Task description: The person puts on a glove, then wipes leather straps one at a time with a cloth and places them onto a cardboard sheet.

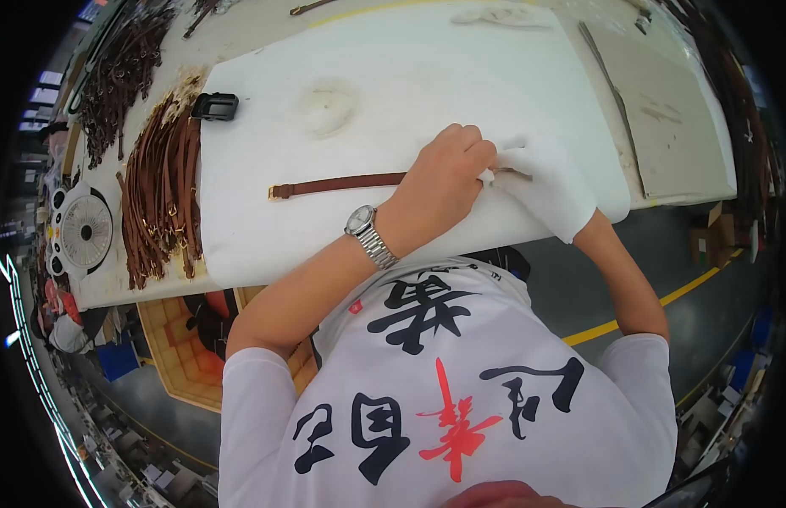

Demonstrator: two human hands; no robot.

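Both hands (448, 179) (552, 182) seemingly pinch the strap (338, 184); a fan (85, 222) stands near bundled straps (163, 190).

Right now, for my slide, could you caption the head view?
Bare left hand and gloved right hand at a brown strap over a white sheet.

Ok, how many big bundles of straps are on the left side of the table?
2. The gold-buckled bundle lies along the left edge of the white sheet; the darker bundle lies farther back. Smaller ones could be hidden underneath.
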